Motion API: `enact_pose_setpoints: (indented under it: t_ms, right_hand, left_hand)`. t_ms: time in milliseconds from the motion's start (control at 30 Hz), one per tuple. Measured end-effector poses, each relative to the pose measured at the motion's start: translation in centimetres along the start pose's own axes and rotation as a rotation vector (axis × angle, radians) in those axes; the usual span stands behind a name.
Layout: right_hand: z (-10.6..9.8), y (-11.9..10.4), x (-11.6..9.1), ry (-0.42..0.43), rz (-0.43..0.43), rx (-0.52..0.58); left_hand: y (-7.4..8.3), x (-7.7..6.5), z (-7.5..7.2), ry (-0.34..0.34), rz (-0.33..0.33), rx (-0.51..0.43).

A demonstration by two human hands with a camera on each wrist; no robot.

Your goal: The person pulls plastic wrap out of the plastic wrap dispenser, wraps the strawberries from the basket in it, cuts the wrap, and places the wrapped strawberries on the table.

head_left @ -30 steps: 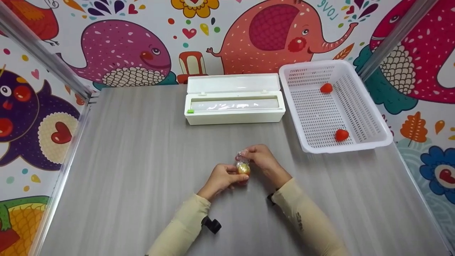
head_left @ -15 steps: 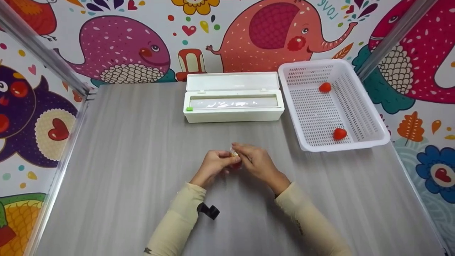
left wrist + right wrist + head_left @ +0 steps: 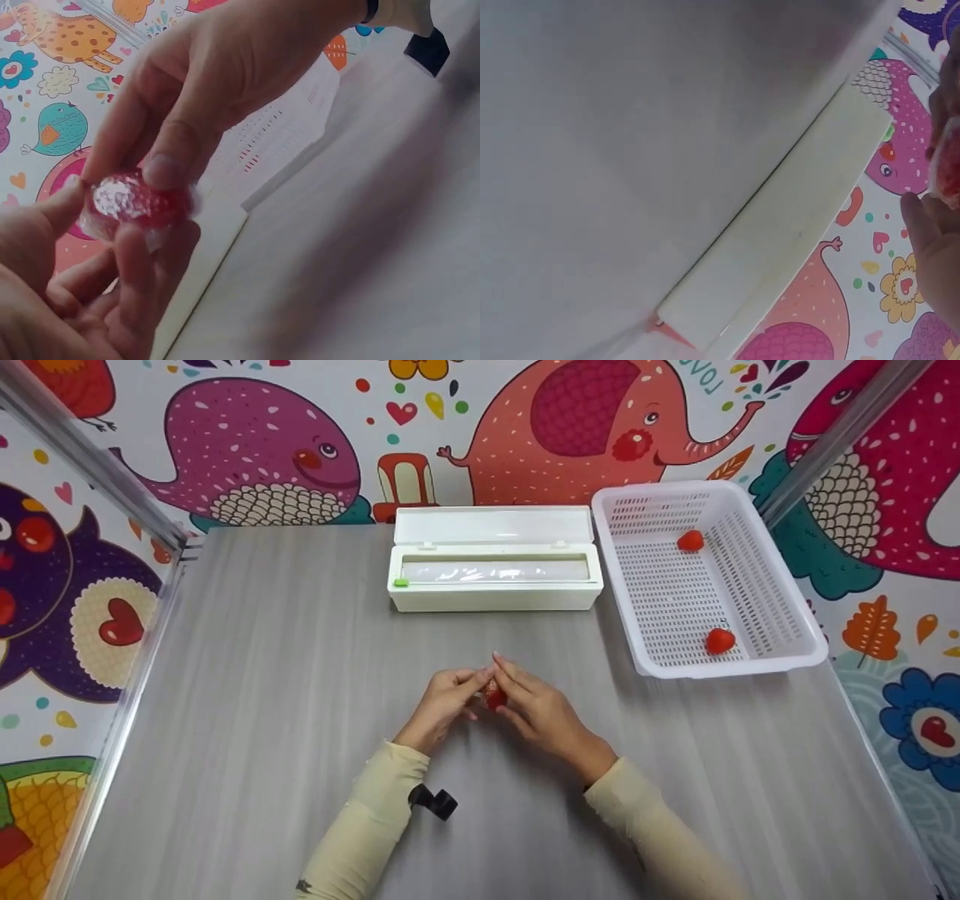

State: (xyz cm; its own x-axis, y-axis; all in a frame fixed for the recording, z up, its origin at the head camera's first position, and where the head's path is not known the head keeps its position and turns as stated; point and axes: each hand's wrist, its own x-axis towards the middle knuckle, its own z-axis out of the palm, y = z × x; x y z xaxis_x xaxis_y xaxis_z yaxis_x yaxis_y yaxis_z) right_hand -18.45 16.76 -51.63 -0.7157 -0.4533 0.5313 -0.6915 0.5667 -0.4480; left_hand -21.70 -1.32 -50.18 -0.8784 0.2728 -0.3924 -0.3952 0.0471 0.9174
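The left hand (image 3: 435, 705) and right hand (image 3: 544, 712) are bare, and each comes out of a snug, pale yellow sleeve, the left sleeve (image 3: 367, 825) softly creased toward its cuff and bearing a small dark mark (image 3: 304, 885) low on the forearm, the right sleeve (image 3: 660, 825) of the same plain cloth. At the left cuff a glossy black fitting (image 3: 433, 801) juts from the inner side, made of two stubby, rounded lumps. The left wrist view shows a dark band (image 3: 371, 9) around the right wrist, with a blocky, angular black piece (image 3: 427, 52) standing out beside the pale cloth.
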Motion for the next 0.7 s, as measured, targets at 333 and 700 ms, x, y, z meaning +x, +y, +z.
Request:
enact_pose_setpoints:
  t_ms: [333,700]
  right_hand:
    - [-0.8,-1.0,1.5,0.154,0.876,0.885]
    - [-0.2,-0.4,1.3,0.111,1.099,1.071]
  left_hand:
    - [1.2,-0.1,0.4,0.004,0.025,0.03]
    - [0.1,0.0,0.8,-0.024,0.064,0.128]
